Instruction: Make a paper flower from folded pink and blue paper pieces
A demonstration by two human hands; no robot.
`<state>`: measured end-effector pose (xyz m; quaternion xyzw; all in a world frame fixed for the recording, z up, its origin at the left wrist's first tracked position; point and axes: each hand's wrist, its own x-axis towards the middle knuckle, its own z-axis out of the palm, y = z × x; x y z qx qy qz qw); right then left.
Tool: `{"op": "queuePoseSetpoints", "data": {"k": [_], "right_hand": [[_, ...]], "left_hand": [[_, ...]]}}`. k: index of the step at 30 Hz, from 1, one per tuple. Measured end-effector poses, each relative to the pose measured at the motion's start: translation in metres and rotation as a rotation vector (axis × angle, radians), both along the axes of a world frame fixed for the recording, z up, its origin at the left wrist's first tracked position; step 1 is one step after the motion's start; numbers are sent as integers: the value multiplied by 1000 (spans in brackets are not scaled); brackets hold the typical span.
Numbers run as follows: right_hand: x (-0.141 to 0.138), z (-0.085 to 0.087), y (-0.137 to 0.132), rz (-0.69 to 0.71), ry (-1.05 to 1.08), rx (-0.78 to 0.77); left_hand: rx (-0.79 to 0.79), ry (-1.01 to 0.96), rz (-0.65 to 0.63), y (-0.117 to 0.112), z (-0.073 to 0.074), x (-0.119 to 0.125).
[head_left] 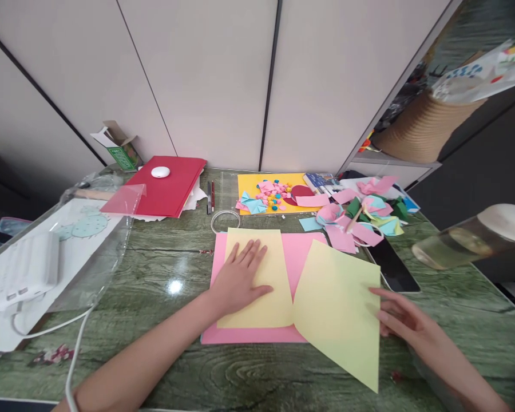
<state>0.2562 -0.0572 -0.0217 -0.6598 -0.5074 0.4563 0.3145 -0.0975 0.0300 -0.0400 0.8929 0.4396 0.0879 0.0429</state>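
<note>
My left hand (242,280) lies flat, fingers spread, on a pale yellow paper (257,317). Beyond its right edge, a second yellow piece (339,312) slants away and is lifted off the table. The two pieces meet near their lower inner corners; whether they are still joined there I cannot tell. Thumb and fingers of my right hand (401,317) close on the slanted piece's right edge. Beneath both lies a pink sheet (302,249), showing in the gap and along the bottom.
Behind are a yellow sheet (246,186) with small paper balls, and folded paper flowers (332,214). A phone (395,266) and clear bottle (455,246) stand right. At left are a red folder (167,191), a white power bank (30,269) and its cable (75,357).
</note>
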Motion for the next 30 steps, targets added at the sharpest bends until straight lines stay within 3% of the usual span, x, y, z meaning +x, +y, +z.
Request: {"op": "queuePoseSetpoints", "data": {"k": [7,14,19,30], "right_hand": [[-13,-3,-12,-50,136,-79],[-19,-2,-7,-230,42,-22],[-24,0,-9,-170,12,-43],[-5,-8,-19,-132,-85,7]], "left_hand": [[-3,38,-33,-16,10,4],[-64,21,-64,-22,2,1],[-97,28,-58,-20,3,2],[-101,13,-59,-21,3,2]]}}
